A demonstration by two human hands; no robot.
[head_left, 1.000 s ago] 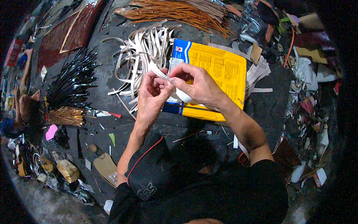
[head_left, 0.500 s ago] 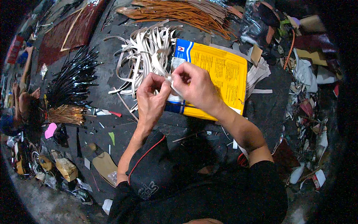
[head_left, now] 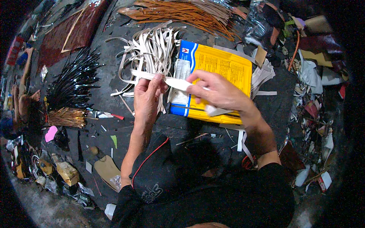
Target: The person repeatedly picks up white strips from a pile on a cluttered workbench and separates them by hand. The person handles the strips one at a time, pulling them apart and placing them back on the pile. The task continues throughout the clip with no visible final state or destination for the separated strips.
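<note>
A white strip (head_left: 176,84) is stretched between my two hands, over the left part of a yellow and blue printed sack or panel (head_left: 224,64). My left hand (head_left: 146,95) pinches it between thumb and fingers, and its end sticks out to the left. My right hand (head_left: 216,91) grips the strip farther right, its fingers curled and slightly blurred; a pale end hangs below that hand. Just beyond my left hand lies a loose heap of white strips (head_left: 152,49). A small whitish pad (head_left: 181,81) rests on the blue edge of the yellow panel.
Brown strips (head_left: 186,15) lie at the far side, a black shiny bundle (head_left: 74,81) to the left. More pale strips (head_left: 262,78) poke out right of the panel. Scraps (head_left: 313,110) are piled at the right. Another person's bare foot (head_left: 35,95) shows at far left.
My hands were close together, pinching at one spot. Now they are apart, the right moved right and nearer me, the left slightly left, with the white strip drawn out between them.
</note>
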